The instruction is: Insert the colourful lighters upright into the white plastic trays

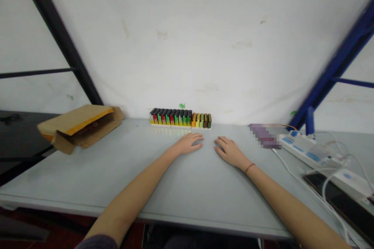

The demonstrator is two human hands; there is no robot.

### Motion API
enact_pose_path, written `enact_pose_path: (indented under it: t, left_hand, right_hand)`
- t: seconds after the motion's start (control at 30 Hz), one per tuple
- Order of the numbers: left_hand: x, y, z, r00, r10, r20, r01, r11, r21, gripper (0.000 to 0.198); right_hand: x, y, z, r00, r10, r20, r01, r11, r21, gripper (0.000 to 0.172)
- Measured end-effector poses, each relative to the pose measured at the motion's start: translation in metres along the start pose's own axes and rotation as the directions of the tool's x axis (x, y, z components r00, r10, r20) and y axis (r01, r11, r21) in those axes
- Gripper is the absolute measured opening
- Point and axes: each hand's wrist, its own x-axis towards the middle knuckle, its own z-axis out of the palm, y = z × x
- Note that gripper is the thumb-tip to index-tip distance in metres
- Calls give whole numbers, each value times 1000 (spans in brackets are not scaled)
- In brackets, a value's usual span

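My left hand (189, 143) rests on the grey table (193, 190), fingers stretched out and holding nothing. To its right, a short gap away, lies my right hand (230, 151), also flat with its fingers apart and a thin red band at the wrist. Just beyond my left hand, rows of upright lighters (171, 117) in mixed colours with black tops stand in low white trays. Beside them on the right is a smaller group of yellow, orange, brown and green lighters (201, 120). Neither hand touches the lighters.
An open cardboard box (78, 122) lies on its side at the left. On the right are a white power strip (306, 155) with tangled cables, a dark phone (341, 198) and a pixelated purple item (264, 135). A white wall (187, 46) closes off the back.
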Motion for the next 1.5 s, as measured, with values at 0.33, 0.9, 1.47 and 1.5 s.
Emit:
enact_pose_path:
  t: [0.33, 0.9, 1.47, 1.5]
  left_hand:
    - [-1, 0, 1, 1000, 4, -9, -4, 1000, 0, 44]
    - [1, -6, 6, 999, 31, -43, -31, 1000, -3, 39]
    - [-1, -12, 4, 968, 118, -222, -105, 992, 67, 31]
    - [-2, -14, 0, 952, 121, -282, -97, 990, 99, 29]
  right_hand:
    - [0, -1, 0, 1000, -3, -5, 3, 1000, -7, 37]
    - [0, -1, -3, 999, 6, 34, -5, 1000, -13, 40]
    - [0, -1, -3, 999, 8, 35, -7, 1000, -11, 39]
    - [0, -1, -3, 999, 7, 35, -7, 1000, -13, 39]
